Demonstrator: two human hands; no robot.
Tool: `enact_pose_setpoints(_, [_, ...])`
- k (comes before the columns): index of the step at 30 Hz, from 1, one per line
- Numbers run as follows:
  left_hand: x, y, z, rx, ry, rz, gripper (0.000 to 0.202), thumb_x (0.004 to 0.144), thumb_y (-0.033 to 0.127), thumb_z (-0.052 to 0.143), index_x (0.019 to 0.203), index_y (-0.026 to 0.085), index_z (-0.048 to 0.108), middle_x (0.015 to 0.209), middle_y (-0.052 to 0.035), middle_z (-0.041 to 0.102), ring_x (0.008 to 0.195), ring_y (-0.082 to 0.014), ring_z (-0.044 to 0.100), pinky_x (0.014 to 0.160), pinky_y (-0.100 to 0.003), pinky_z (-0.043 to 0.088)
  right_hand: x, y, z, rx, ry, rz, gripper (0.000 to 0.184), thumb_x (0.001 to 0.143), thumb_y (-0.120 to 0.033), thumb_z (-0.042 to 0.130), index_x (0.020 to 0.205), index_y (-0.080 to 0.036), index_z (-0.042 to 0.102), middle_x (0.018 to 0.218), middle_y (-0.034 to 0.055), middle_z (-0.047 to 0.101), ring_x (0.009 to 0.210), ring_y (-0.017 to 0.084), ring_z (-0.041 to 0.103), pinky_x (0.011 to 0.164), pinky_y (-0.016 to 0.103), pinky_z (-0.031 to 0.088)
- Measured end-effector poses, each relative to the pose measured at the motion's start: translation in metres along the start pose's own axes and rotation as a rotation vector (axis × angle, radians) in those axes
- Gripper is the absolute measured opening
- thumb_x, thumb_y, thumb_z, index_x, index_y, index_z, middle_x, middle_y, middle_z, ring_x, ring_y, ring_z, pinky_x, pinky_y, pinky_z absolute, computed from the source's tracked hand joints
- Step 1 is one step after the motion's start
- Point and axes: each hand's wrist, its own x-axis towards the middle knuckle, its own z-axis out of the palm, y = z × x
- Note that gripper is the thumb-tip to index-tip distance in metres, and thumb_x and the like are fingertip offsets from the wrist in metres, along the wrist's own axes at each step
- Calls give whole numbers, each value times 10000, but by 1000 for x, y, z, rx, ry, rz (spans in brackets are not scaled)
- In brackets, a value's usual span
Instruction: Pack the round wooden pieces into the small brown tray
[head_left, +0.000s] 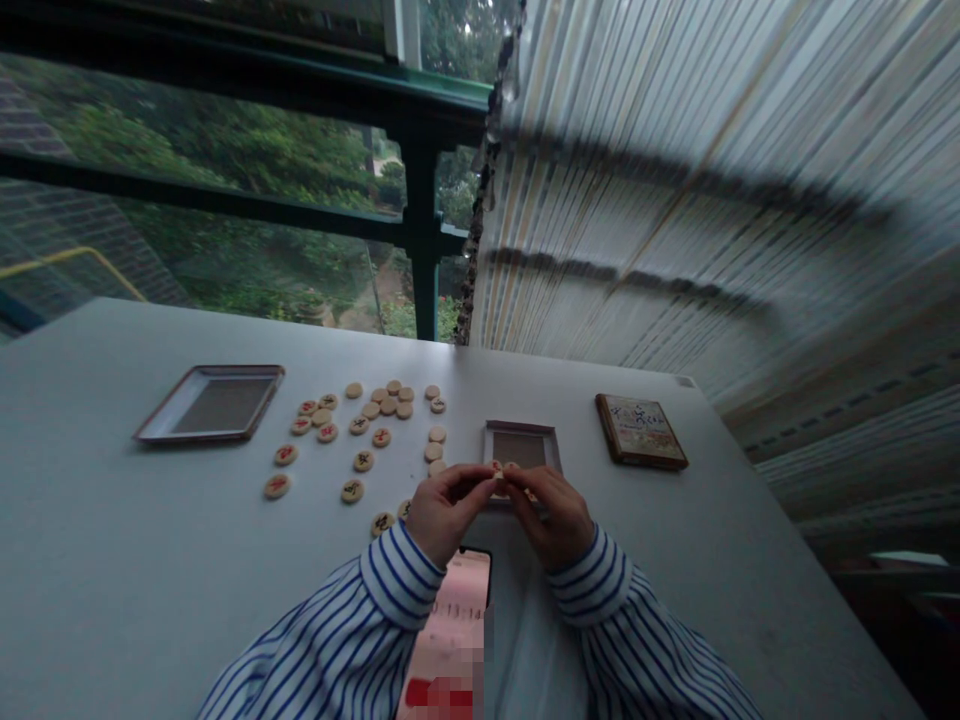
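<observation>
Over the near side of a small open box (556,448), my left hand (448,508) and my right hand (556,512) meet at the fingertips. Both are closed in a pinch on a round xiangqi piece (498,471) with a red mark. Part of that piece is covered by the fingers. Red-marked pieces show in the box just behind my right fingers, mostly hidden. Left of my left hand, several loose xiangqi pieces (363,461) are spread on the white table (187,560), some showing red or black characters, others blank side up.
A shallow lid or tray (232,405) rests at the table's left. On the right is a closed box with printed lettering (643,432). A lit phone (454,630) lies below my hands, between the forearms. Windows (285,200) and a string curtain (637,180) border the far edge.
</observation>
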Motion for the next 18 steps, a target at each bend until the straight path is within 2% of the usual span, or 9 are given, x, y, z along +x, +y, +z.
enact_pose_setpoints(11, [-1, 2, 1, 2, 5, 7, 124, 664, 188, 644, 776, 134, 643, 730, -27, 693, 688, -135, 643, 689, -225, 521, 1, 0, 1, -12, -18, -51, 256, 776, -113, 516, 1020, -168, 571, 891, 81, 659, 768, 157, 592, 687, 305, 486])
enact_pose_setpoints(18, [1, 1, 2, -36, 41, -22, 139, 634, 205, 666, 752, 134, 648, 752, -36, 698, 709, -150, 648, 712, -242, 521, 0, 1, 1, -34, -12, -36, 252, 782, -107, 495, 1020, -157, 559, 844, 78, 662, 756, 156, 592, 680, 298, 490])
